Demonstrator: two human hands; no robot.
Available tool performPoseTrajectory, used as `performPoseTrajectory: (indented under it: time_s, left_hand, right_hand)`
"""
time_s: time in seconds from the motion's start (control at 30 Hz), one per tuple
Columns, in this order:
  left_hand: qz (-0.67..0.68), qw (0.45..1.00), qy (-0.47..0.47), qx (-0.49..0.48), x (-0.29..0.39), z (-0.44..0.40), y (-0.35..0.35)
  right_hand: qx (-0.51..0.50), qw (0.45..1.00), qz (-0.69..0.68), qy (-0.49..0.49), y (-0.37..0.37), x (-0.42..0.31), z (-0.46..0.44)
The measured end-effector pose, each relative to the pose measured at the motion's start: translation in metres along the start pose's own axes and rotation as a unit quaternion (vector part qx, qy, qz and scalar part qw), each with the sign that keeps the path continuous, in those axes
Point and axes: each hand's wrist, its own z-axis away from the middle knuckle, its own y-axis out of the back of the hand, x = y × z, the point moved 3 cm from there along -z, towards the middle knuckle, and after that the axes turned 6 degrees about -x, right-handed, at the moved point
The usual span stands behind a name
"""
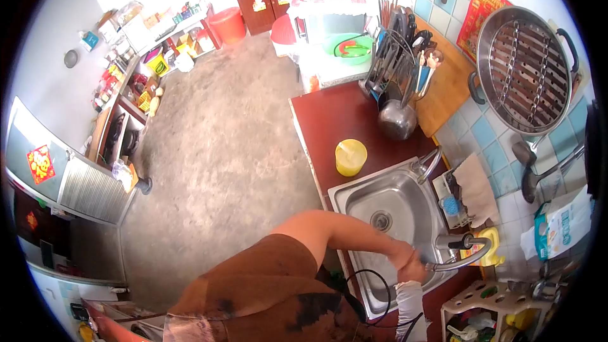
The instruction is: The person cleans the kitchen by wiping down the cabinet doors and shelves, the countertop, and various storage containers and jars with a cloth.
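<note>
Over the right part of the steel sink [358,199], my two hands meet close to the end of the curved faucet [478,254]. My left hand [403,257] reaches in on a bare arm and overlaps the other. Beside it, my right hand [413,271] comes out of a white sleeve cuff. The fingers of both are too small and overlapped to make out. A yellow container [351,157] stands on the red counter [329,117] beyond the sink.
Behind the sink are a utensil holder with a ladle [397,120], a wooden board [446,101] and a soap caddy [451,206]. A large steamer pot [529,69] hangs on the tiled wall. A black cable [373,272] crosses the sink's near edge.
</note>
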Motion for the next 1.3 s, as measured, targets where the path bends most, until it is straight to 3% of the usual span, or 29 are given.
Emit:
performPoseTrajectory:
  time_s: [0.1,0.23,0.4,0.63,0.73,0.77,0.8,0.83,0.87,0.9,0.93,0.97,1.0,1.03,1.07,1.17,1.23,1.3]
  left_hand:
    - [-0.119,0.989,0.084,0.0,0.027,0.029,0.016]
    - [-0.13,0.987,0.075,0.059,0.024,0.033,0.007]
    - [-0.176,0.973,0.07,0.13,0.043,0.049,0.013]
    - [-0.253,0.957,0.054,0.131,0.023,0.052,-0.004]
    - [-0.295,0.941,0.02,0.162,0.015,0.053,-0.005]
    - [-0.239,0.957,0.072,0.146,0.008,0.056,-0.004]
    - [-0.183,0.967,0.123,0.13,0.002,0.059,-0.002]
    - [-0.183,0.967,0.118,0.135,-0.007,0.057,-0.009]
    - [-0.177,0.956,0.153,0.176,-0.025,0.053,-0.017]
    - [-0.175,0.942,0.187,0.219,-0.033,0.059,-0.006]
    - [-0.181,0.94,0.181,0.227,-0.04,0.063,0.006]
    - [-0.169,0.935,0.187,0.251,-0.047,0.073,0.006]
    - [-0.154,0.93,0.193,0.273,-0.049,0.085,0.004]
    - [-0.152,0.929,0.189,0.279,-0.047,0.101,0.012]
    - [-0.079,0.947,0.164,0.266,-0.039,0.124,0.023]
    - [0.024,0.954,0.136,0.266,-0.038,0.191,0.053]
    - [0.054,0.949,0.136,0.278,-0.056,0.235,0.072]
    - [0.039,0.929,0.088,0.357,-0.08,0.292,0.097]
  right_hand:
    - [0.004,0.997,-0.064,0.038,0.026,-0.02,0.008]
    - [0.02,0.998,-0.048,0.034,0.016,-0.019,0.008]
    - [-0.016,0.994,-0.1,-0.043,-0.02,-0.005,0.004]
    - [-0.029,0.989,-0.142,-0.016,-0.049,-0.006,0.001]
    - [0.008,0.982,-0.177,0.062,-0.066,0.003,-0.006]
    - [-0.124,0.924,-0.361,-0.026,-0.076,0.009,-0.007]
    - [-0.246,0.809,-0.523,-0.11,-0.082,0.009,-0.005]
    - [-0.242,0.813,-0.518,-0.111,-0.088,0.012,0.007]
    - [-0.105,0.976,-0.184,-0.048,-0.098,0.022,0.019]
    - [0.053,0.982,0.179,0.019,-0.083,0.007,0.019]
    - [-0.032,0.999,0.039,-0.007,-0.077,0.005,0.013]
    - [-0.031,0.999,0.044,-0.009,-0.071,-0.003,0.008]
    - [-0.102,0.941,-0.308,-0.093,-0.067,-0.009,0.005]
    - [-0.153,0.756,-0.616,-0.16,-0.059,-0.024,-0.004]
    - [-0.147,0.681,-0.699,-0.161,-0.034,-0.058,-0.006]
    - [-0.188,0.713,-0.672,-0.07,-0.023,-0.126,-0.038]
    - [-0.197,0.697,-0.688,-0.037,-0.018,-0.17,-0.068]
    - [-0.222,0.692,-0.687,-0.01,-0.003,-0.226,-0.094]
